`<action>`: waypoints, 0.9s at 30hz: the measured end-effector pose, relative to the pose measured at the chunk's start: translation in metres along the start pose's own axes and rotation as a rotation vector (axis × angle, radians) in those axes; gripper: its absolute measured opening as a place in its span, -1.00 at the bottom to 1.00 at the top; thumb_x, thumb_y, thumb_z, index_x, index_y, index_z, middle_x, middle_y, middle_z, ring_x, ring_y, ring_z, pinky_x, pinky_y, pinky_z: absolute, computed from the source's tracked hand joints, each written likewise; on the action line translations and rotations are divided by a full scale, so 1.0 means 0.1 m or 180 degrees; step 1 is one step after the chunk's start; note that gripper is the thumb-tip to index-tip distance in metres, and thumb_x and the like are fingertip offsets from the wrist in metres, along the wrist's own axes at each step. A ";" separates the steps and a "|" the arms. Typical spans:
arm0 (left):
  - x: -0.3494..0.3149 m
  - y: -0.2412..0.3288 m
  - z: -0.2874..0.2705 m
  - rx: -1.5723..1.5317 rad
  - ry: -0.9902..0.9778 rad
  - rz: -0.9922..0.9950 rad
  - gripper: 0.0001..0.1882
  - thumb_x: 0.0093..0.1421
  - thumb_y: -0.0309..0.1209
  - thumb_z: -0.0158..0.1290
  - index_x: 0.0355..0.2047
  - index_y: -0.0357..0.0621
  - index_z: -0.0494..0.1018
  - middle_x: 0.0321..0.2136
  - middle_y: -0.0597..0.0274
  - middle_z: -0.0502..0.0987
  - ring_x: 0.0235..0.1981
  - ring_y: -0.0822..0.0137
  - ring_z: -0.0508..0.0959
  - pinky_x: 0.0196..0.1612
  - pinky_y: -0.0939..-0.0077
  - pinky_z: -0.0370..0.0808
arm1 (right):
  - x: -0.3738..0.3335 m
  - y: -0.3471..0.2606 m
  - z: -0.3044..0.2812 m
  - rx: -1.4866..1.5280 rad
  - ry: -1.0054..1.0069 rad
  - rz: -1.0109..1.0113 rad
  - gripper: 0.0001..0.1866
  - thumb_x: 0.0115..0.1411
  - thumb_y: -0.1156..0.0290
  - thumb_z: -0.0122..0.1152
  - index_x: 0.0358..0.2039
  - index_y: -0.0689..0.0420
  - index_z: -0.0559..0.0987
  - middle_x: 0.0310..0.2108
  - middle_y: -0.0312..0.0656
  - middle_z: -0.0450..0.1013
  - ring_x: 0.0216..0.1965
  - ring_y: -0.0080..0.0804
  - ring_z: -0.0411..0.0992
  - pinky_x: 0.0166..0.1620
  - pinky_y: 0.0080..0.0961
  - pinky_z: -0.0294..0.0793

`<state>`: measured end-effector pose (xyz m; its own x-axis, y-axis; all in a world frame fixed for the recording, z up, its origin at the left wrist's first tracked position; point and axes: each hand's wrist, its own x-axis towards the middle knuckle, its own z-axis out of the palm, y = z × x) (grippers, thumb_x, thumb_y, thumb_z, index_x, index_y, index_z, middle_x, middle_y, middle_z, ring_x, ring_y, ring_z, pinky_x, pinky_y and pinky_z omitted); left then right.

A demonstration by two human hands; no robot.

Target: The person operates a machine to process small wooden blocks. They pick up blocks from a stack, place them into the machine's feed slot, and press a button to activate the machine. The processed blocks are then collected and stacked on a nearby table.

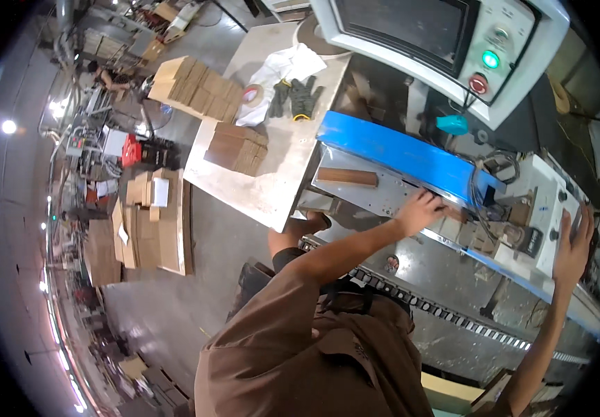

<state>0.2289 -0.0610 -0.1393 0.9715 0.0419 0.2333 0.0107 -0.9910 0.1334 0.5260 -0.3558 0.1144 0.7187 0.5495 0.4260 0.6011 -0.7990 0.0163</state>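
Note:
My left hand [419, 211] is at the machine's metal bed [383, 196], fingers bent onto the end of a small brown wood piece [455, 212] beside the blue guard [397, 154]. Its fingertips partly hide that piece. Further left on the same bed lies a brown wooden strip [347, 177], untouched. My right hand [575, 243] rests on the edge of the white machine housing [548, 208] at the far right, fingers stretched out and apart. Dark knobs and cables sit between the two hands.
A control panel [491, 42] with a lit green button and a red button overhangs the machine. On the pale table [223, 191] at left stand wood-piece stacks [199, 90], a tape roll [252, 96] and dark gloves [303, 99]. Cardboard stacks [150, 236] are on the floor.

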 end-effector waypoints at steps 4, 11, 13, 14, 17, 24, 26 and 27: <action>0.23 0.27 -0.12 0.0139 0.0015 0.0212 -0.33 0.29 -0.35 0.12 0.44 0.20 0.41 0.15 0.25 0.49 0.27 0.07 0.40 0.40 -0.03 0.24 | -0.02 0.01 -0.03 0.0184 -0.0139 0.0198 -0.30 0.55 -0.22 -0.01 0.48 -0.04 0.39 0.51 -0.09 0.26 0.44 0.02 0.35 0.35 -0.09 0.47; 0.44 0.55 0.28 -0.0327 0.0849 -0.0330 -0.71 0.26 -0.34 0.10 -0.04 0.16 0.70 0.00 0.34 0.55 0.31 0.19 0.39 0.44 0.09 0.19 | 0.05 -0.09 -0.05 0.0570 -0.0199 0.0247 -0.29 0.55 -0.23 -0.02 0.46 0.02 0.41 0.49 -0.05 0.27 0.40 0.06 0.38 0.30 -0.12 0.48; 0.39 0.57 0.35 -0.0490 0.0742 -0.0584 -0.72 0.24 -0.35 0.11 -0.08 0.16 0.70 -0.02 0.34 0.57 0.31 0.18 0.39 0.44 0.07 0.19 | 0.11 -0.13 -0.11 0.0508 -0.0223 0.0213 -0.28 0.55 -0.24 -0.03 0.46 0.01 0.41 0.49 -0.06 0.27 0.39 0.04 0.39 0.29 -0.12 0.48; 0.35 0.54 0.37 -0.0564 0.0679 -0.0741 -0.73 0.23 -0.35 0.12 -0.09 0.16 0.70 -0.03 0.34 0.58 0.31 0.17 0.40 0.44 0.06 0.19 | 0.14 -0.14 -0.08 0.0495 -0.0250 0.0173 -0.28 0.55 -0.25 -0.03 0.47 0.00 0.41 0.49 -0.07 0.27 0.39 0.03 0.39 0.29 -0.12 0.49; 0.06 0.33 -0.06 -0.0308 0.0781 -0.0935 -0.65 0.18 -0.42 0.17 -0.02 0.15 0.68 -0.03 0.30 0.61 0.21 0.14 0.45 0.38 -0.11 0.21 | 0.05 0.05 -0.03 0.0351 -0.0193 0.0156 -0.25 0.55 -0.29 -0.07 0.49 -0.04 0.39 0.50 -0.10 0.26 0.37 -0.01 0.42 0.24 -0.11 0.54; -0.90 -0.66 -1.07 0.0173 0.1568 -0.2104 -0.73 0.25 -0.35 0.21 -0.04 0.01 0.62 0.13 0.27 0.58 0.22 0.04 0.46 0.23 -0.08 0.25 | 0.06 0.16 0.10 0.0306 -0.0114 -0.0026 -0.24 0.55 -0.28 -0.07 0.48 0.02 0.39 0.49 -0.06 0.27 0.36 0.00 0.43 0.23 -0.12 0.55; -1.02 -0.81 -1.18 0.0324 0.1454 -0.2126 -0.68 0.30 -0.31 0.19 0.05 -0.01 0.60 0.18 0.23 0.56 0.25 0.02 0.44 0.28 -0.08 0.23 | 0.09 0.12 0.08 0.0358 -0.0114 -0.0044 -0.24 0.55 -0.28 -0.06 0.48 0.04 0.39 0.48 -0.05 0.28 0.35 0.01 0.43 0.22 -0.12 0.54; -1.08 -0.89 -1.15 0.0230 0.1312 -0.2099 -0.62 0.33 -0.26 0.19 0.13 -0.03 0.58 0.18 0.18 0.56 0.25 0.00 0.43 0.34 -0.12 0.20 | 0.12 0.09 0.06 0.0378 -0.0107 -0.0059 -0.24 0.55 -0.28 -0.05 0.47 0.05 0.40 0.48 -0.05 0.28 0.35 0.01 0.43 0.22 -0.12 0.54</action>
<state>0.0954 0.0375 -0.0659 0.5928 0.6549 0.4687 0.5845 -0.7502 0.3091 0.5422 -0.3555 0.1144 0.7172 0.5734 0.3961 0.6502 -0.7550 -0.0843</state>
